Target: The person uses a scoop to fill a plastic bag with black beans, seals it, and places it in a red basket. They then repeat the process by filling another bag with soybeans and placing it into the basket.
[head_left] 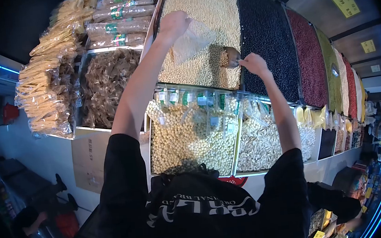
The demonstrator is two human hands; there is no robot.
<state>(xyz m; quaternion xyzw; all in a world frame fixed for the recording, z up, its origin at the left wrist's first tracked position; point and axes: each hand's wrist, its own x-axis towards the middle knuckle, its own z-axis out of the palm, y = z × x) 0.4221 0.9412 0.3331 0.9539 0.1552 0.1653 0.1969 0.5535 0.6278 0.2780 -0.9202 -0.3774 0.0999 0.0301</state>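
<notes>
1. The left hand [173, 24] has its grip pinched on a thin clear plastic bag [193, 39], hung over the bin of pale yellow soybeans [202, 7] so strays fall back in.
2. The right hand [254, 62] is closed on a small brown scoop [230, 56], which lies on the beans just beside the bag.

Dry-goods shop, prob. a market or supermarket aisle: a long row of open bins holds loose soybeans [202, 7], black beans [265, 34], red beans [308, 57] & green beans [330, 71], w/ a scoop [226, 56] in the soybeans. Yellow price tags [345, 4] are posted past the bins. Sealed, labelled packs [192, 132] fill the front bins, & bagged dried sticks [53, 72] are piled at the end.
</notes>
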